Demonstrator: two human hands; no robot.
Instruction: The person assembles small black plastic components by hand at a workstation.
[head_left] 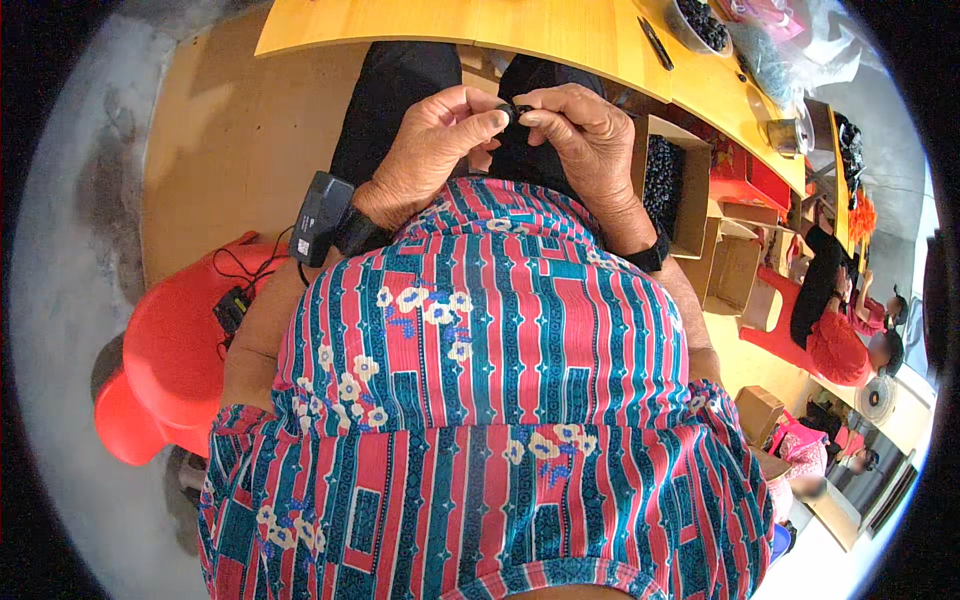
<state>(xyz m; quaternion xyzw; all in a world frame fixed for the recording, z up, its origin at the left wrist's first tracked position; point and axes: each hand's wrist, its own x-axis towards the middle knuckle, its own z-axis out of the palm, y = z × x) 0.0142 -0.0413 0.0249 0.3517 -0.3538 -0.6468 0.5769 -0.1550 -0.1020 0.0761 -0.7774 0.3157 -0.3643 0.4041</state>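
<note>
1. Above the lap, in front of the striped and flowered blouse (480,400), both hands meet at the middle of the view. The left hand (430,145) and the right hand (590,135) each pinch one small black part (517,110) between thumb and forefinger, fingertips nearly touching; the other fingers are curled in.
2. The part is held up close, likely so that it can be seen and turned with fine control. Its exact shape is too small to tell; it looks dark, rounded and hard.
3. A black device (322,215) is strapped at the left wrist, and a black band (650,255) circles the right wrist.
4. To the right, just beside the right forearm, stands an open cardboard box (672,185) filled with small black pieces, near enough to reach.
5. Farther off runs a smooth yellow wooden tabletop (480,30), bearing a bowl (700,25) of similar dark pieces.
6. On the left stands a glossy red plastic chair (175,350).
</note>
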